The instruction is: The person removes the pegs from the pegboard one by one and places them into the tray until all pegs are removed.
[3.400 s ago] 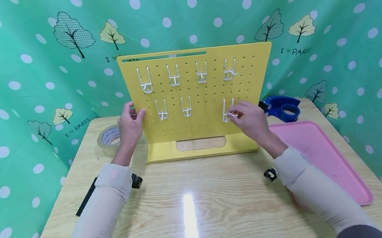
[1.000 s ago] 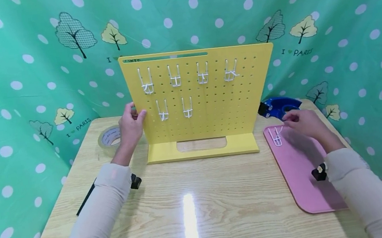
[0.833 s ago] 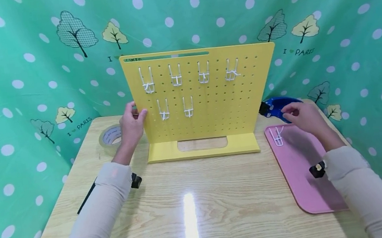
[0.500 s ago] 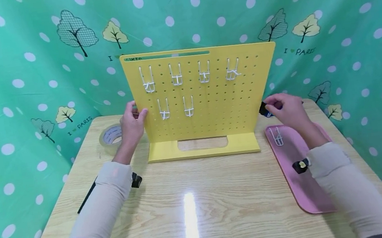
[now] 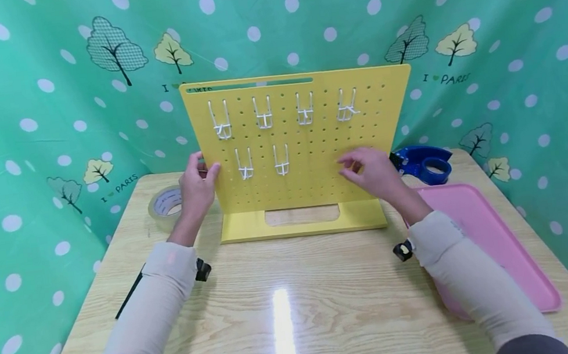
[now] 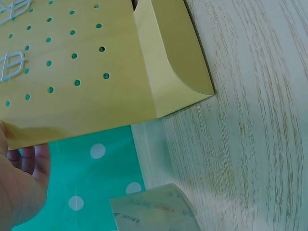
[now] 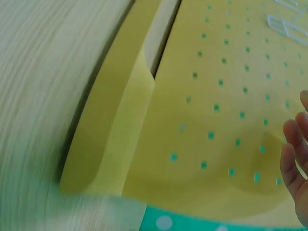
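Observation:
A yellow pegboard (image 5: 310, 180) stands upright on its base. My left hand (image 5: 197, 182) grips its left edge, thumb in front and fingers behind, as the left wrist view (image 6: 24, 178) also shows. Several white wire hooks hang in the upper row, among them a wire hook (image 5: 263, 114); two more hang lower, one being a left-hand hook (image 5: 244, 164). My right hand (image 5: 371, 171) is before the board's lower right part, fingers loosely bent and holding nothing. In the right wrist view, the right hand's fingers (image 7: 291, 159) appear at the right edge, near bare holes.
A pink tray (image 5: 485, 236) lies at right, partly under my right forearm, which hides its near left corner. Behind it is a blue tape dispenser (image 5: 427, 163). A roll of clear tape (image 5: 165, 208) stands left of the board on the wooden table (image 5: 329, 300).
The lower-right hook has left the board and was seen in the tray, where my arm now covers it. My right hand has moved back left to the board; the left stays put.

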The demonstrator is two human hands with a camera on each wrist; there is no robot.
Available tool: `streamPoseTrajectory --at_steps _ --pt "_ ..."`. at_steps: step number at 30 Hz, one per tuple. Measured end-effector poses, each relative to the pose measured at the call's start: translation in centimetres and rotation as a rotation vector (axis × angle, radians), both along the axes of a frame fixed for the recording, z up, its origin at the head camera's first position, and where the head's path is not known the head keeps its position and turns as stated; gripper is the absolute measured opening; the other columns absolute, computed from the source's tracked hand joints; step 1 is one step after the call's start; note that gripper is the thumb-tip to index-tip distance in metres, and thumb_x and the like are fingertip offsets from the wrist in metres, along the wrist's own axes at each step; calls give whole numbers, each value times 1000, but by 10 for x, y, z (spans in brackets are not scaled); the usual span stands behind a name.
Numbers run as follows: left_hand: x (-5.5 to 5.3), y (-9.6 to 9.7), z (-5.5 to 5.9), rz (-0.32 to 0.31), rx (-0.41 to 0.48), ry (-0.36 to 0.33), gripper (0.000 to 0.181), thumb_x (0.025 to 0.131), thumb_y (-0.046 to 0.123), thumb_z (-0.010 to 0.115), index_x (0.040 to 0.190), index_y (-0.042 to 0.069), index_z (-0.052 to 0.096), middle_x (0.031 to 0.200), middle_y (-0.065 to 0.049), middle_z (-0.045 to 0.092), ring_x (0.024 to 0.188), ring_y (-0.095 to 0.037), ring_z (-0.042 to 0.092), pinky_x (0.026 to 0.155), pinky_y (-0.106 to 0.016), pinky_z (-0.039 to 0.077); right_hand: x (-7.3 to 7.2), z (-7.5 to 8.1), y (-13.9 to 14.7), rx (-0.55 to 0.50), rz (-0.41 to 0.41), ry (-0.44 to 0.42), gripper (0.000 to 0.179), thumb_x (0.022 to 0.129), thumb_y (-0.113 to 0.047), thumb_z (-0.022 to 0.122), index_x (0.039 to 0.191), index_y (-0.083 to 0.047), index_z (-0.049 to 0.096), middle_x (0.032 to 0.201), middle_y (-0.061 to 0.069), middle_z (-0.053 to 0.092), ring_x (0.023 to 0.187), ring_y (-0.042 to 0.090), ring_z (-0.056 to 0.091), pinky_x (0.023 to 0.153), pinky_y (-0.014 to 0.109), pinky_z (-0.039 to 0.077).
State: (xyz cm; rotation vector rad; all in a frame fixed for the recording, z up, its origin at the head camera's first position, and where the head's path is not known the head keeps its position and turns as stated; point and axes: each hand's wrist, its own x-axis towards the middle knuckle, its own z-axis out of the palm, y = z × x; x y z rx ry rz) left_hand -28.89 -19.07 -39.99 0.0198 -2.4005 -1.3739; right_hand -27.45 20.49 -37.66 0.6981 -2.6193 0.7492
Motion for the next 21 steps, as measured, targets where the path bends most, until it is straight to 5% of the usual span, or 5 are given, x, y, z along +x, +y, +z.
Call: streamPoseTrajectory --at_steps 21 --pt "0 0 -2 6 -21 32 39 102 30 62 134 9 53 107 -19 67 94 -27 64 76 -30 52 -13 -15 -107 -41 30 306 16 90 -16 76 105 -9 76 91 6 74 74 17 70 62 25 57"
